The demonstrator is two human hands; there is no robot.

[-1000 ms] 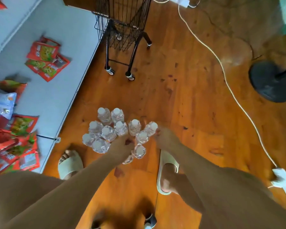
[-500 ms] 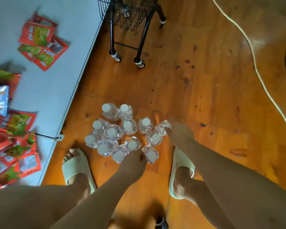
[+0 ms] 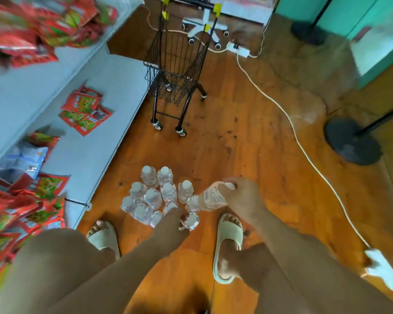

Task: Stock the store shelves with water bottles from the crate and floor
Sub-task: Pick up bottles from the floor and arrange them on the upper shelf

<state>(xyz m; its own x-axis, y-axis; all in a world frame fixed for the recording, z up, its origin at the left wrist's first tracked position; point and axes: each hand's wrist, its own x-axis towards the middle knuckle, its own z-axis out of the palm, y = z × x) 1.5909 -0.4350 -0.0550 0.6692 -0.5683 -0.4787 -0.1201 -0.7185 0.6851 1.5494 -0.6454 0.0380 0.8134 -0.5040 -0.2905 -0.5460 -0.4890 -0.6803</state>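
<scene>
Several clear water bottles (image 3: 153, 196) with white caps stand clustered on the wooden floor between my feet and the shelf. My right hand (image 3: 242, 199) grips one water bottle (image 3: 211, 198) by its neck; this bottle is raised off the floor and tilted at the cluster's right edge. My left hand (image 3: 171, 224) reaches down to the front of the cluster, its fingers curled round a front bottle (image 3: 191, 220); the grip itself is mostly hidden by the hand. The white lower shelf (image 3: 95, 141) runs along the left.
Red and blue snack packets (image 3: 84, 112) lie on the shelves at left. A black wire shopping cart (image 3: 175, 71) stands behind the bottles. A white cable (image 3: 288, 118) crosses the floor toward a power strip (image 3: 381, 268). A black fan base (image 3: 352, 141) sits at right.
My right hand has lifted its bottle off the floor and tilted it. The view has swung upward, showing more of the shelves and cart. My left hand stays at the front bottles.
</scene>
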